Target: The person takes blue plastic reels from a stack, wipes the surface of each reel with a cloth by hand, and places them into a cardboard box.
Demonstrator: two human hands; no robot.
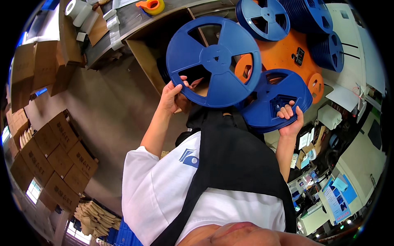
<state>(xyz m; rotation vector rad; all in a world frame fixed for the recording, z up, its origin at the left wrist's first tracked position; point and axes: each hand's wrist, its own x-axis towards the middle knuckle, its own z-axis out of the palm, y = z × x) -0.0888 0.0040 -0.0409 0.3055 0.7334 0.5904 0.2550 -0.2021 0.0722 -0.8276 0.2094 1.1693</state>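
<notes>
My left hand (pixel 171 95) is closed on the lower left rim of a blue plastic reel (pixel 221 78), its fingertips coming through a cut-out. This reel is raised in front of an open cardboard box (pixel 143 74), hiding part of it. My right hand (pixel 291 119) grips the near right edge of a stack of blue reels (pixel 262 108), with fingers curled into a cut-out of the top one. The stack leans beside the raised reel, whose edge overlaps it. Whether the stack rests on anything is hidden.
More blue reel stacks (pixel 269 15) stand at the far side of an orange surface (pixel 283 51), with a small black device (pixel 300 56) on it. An orange and yellow tape roll (pixel 152 5) lies on the grey bench (pixel 127 24). Stacked cartons (pixel 61 151) stand on the left.
</notes>
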